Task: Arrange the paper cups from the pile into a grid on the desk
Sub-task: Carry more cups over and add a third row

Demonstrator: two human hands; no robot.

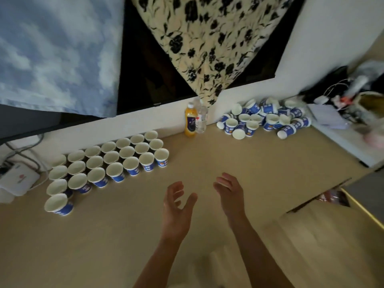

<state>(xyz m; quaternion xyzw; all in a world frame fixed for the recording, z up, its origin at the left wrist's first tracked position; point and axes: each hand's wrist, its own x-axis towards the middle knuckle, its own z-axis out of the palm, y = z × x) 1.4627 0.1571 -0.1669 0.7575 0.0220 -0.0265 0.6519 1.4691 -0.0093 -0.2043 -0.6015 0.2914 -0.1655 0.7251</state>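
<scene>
A grid of upright blue-and-white paper cups [116, 161] stands in slanted rows on the beige desk [239, 163] at the left, against the wall. One cup [59, 204] stands alone at the near left end. A loose pile of the same cups [264, 119], many lying on their sides, sits at the back right. My left hand [176, 206] and my right hand [229, 192] hover over the middle of the desk, palms facing each other, fingers relaxed, holding nothing, apart from both the grid and the pile.
An orange drink bottle [190, 119] and a clear water bottle [201, 119] stand at the wall between grid and pile. A white box with cables [18, 179] lies far left. A white shelf with clutter [342, 113] is at the right, an open drawer [332, 198] below it.
</scene>
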